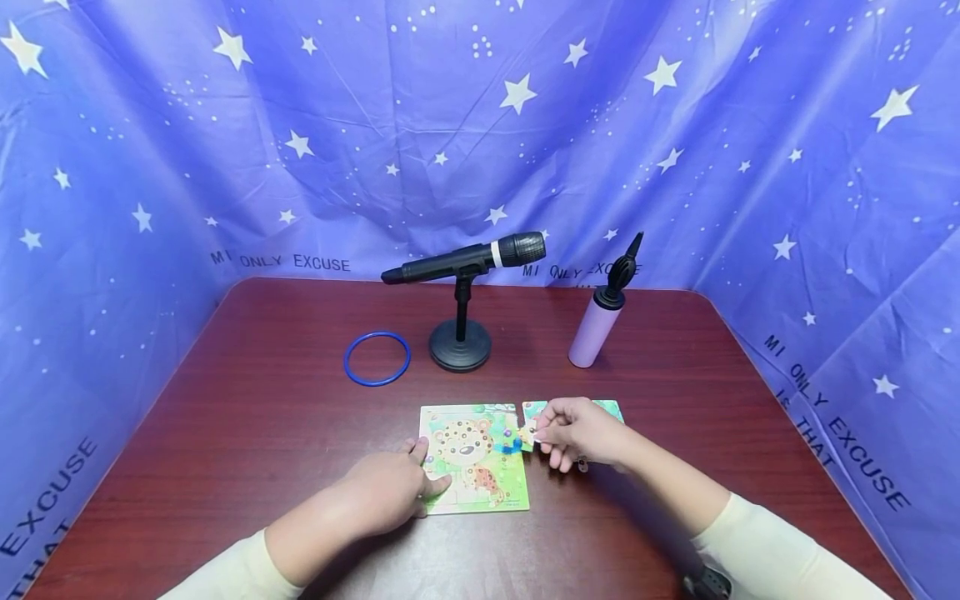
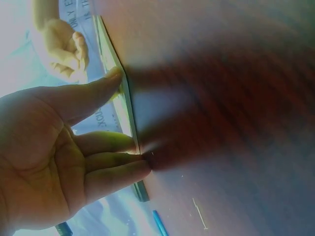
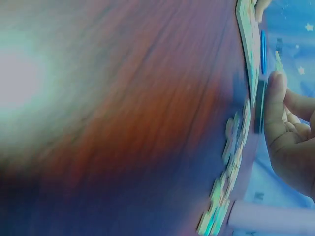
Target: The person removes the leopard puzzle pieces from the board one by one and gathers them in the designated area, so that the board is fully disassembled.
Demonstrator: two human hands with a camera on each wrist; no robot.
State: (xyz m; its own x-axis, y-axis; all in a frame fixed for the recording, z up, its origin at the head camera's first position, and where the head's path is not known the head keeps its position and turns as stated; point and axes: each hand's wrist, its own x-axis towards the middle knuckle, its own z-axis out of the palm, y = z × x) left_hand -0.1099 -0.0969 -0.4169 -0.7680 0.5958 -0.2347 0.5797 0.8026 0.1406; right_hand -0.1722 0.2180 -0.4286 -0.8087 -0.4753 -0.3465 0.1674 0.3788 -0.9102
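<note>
A square jigsaw puzzle board [image 1: 517,497] with a spotted leopard picture lies flat near the front of the table. At its left edge rests my left hand [image 1: 390,492]; the left wrist view shows the thumb and extended fingers touching the board's side. My right hand [image 1: 581,429] pinches a small puzzle piece [image 3: 277,61] between thumb and fingers, held raised by the board's right edge. Beneath that hand lies a second teal board [image 1: 611,408], mostly hidden. In the right wrist view, loose puzzle pieces [image 3: 216,201] lie on the table there.
A black microphone [image 1: 450,265] on a round-based stand [image 1: 460,346] stands behind the boards. Left of it lies a blue ring [image 1: 377,359]. A purple hand pump [image 1: 596,329] with a black nozzle stands at the back right. A starry curtain [image 1: 465,125] surrounds the table.
</note>
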